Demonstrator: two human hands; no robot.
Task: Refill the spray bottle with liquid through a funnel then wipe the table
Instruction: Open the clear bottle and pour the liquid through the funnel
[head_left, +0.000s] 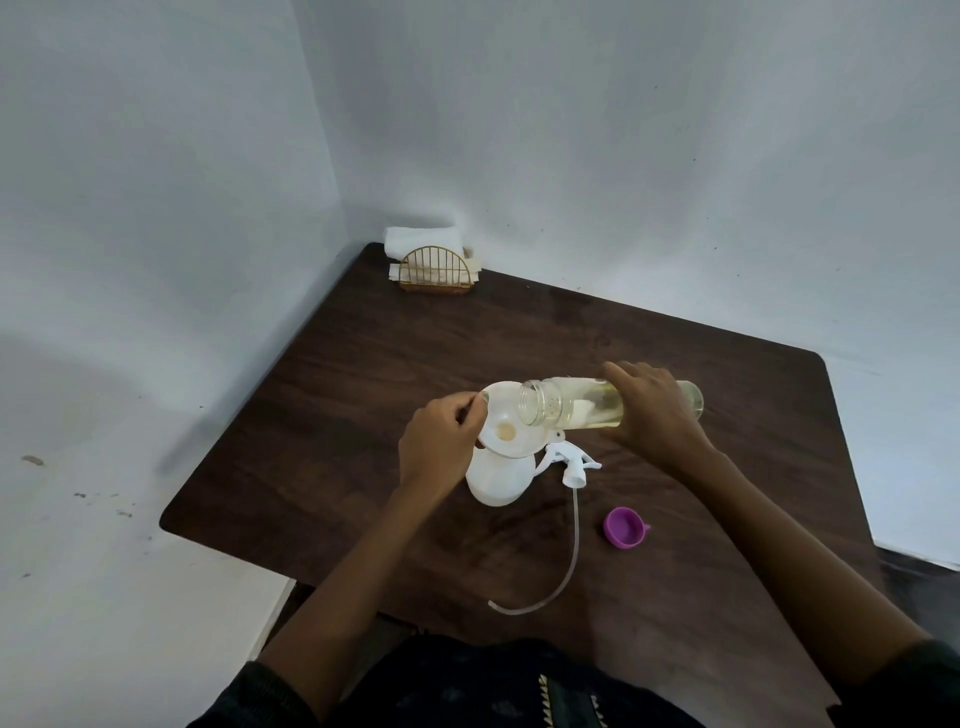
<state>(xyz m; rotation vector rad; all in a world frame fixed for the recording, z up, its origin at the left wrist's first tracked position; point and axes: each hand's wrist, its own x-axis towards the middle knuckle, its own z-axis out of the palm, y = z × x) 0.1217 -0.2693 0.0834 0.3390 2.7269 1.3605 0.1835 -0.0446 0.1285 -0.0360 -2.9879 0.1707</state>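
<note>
Both hands are busy over the big brown table (374, 364). The right hand (655, 413) is wrapping its fingers around a clear bottle (571, 402) and is holding it tipped almost flat, with the open mouth pointing left over the funnel. Pale yellow liquid is sitting inside the clear bottle (it is lying along the low side). The left hand (441, 444) is pinching the rim of the white funnel (506, 423) with curled fingers and is keeping it on top of the white spray bottle (496, 480). A little yellow liquid is showing at the bottom of the funnel bowl.

The table is sitting in a corner, with white walls behind it and to the left. The white spray bottle is standing upright near the middle of the table, right under the funnel. Its top is off.

A gold wire napkin holder (437, 273) is standing in the far corner of the table, well apart from the hands, and white napkins (422, 240) are sticking out of it.

The white spray head (569, 460) is lying on the table just to the right of the spray bottle. Its long thin tube (566, 577) is curving toward the near edge of the table.

A small purple cap (625, 527) is lying on the table to the right of the tube, open side up.
</note>
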